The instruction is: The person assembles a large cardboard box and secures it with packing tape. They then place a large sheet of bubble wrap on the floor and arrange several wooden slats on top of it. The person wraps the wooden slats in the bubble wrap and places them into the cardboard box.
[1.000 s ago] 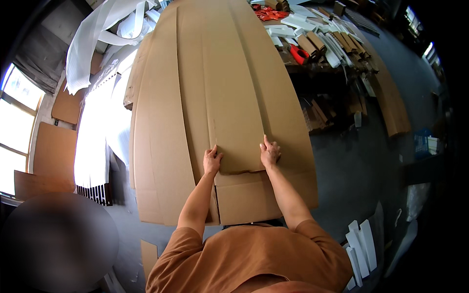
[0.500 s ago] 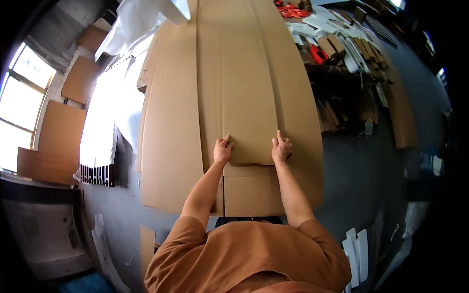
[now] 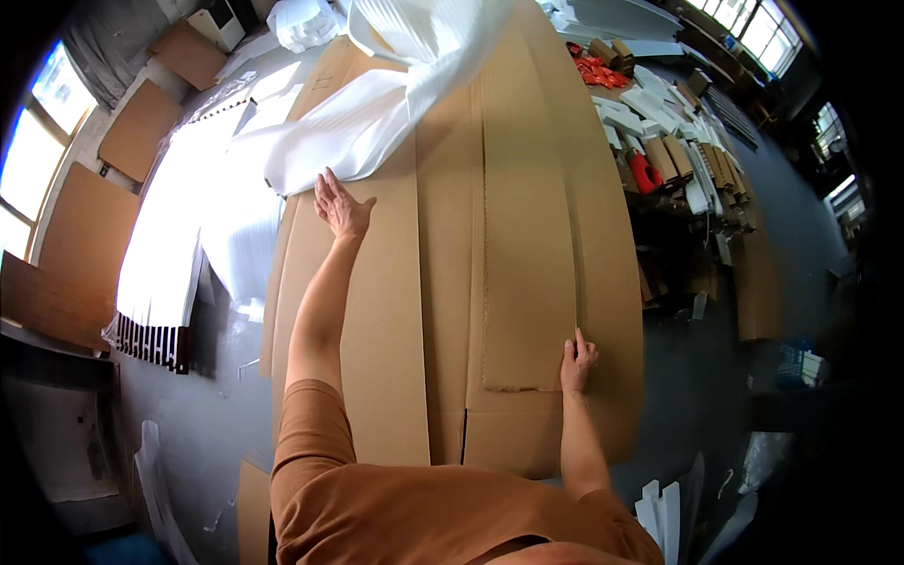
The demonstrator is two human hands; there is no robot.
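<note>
A long cardboard strip (image 3: 527, 282) lies lengthwise on a larger spread of brown cardboard (image 3: 377, 377). My right hand (image 3: 578, 365) is at the strip's near right edge, fingers curled against it and the index finger pointing along the edge. Farther forward and left, my left hand (image 3: 345, 215) reaches out with fingers stretched and thumb apart. Its fingertips meet the lower edge of a white foam sheet (image 3: 358, 132), which is bunched and partly lifted over the far end of the cardboard. Whether they touch the sheet or only overlap it, I cannot tell.
White foam sheets (image 3: 169, 254) are draped over a slatted stack on the left. A bench on the right carries white foam pieces (image 3: 650, 108), cardboard blocks and a red ring-shaped item (image 3: 644, 173). Brown boards (image 3: 85, 226) lean below the window. White strips (image 3: 659, 513) stand at lower right.
My left hand has left the strip's left edge and moved forward and left to the foam sheet. My right hand stays at the strip's right edge. The view has shifted, showing more foam.
</note>
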